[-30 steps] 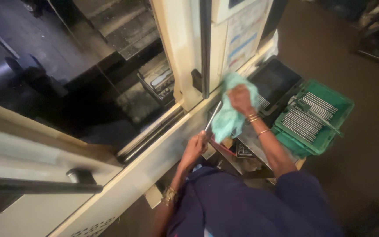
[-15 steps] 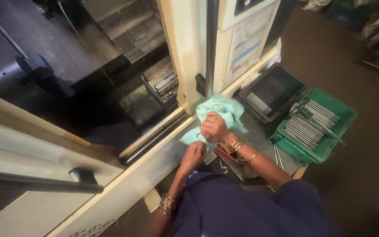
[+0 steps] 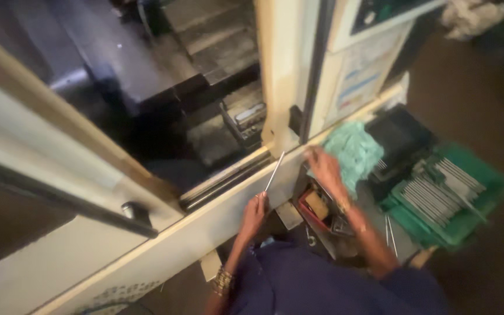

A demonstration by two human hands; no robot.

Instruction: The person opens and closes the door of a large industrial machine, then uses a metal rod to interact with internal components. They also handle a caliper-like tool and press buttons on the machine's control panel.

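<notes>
Against the machine's cream sill, the left hand (image 3: 254,211) pinches a thin metal rod (image 3: 275,170) (slanting up past its fingers). Half a second ago the right hand (image 3: 324,167) gripped the green rag (image 3: 350,150); now it lies open beside it.

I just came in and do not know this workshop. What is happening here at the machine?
A person stands at a large cream-coloured machine with its door open. The left hand holds a thin metal rod that points up toward the door frame. The right hand rests at the edge of a green cloth lying beside the machine; the picture is blurred there, so I cannot tell if it grips it. To the right, a green crate holds many similar rods.
</notes>
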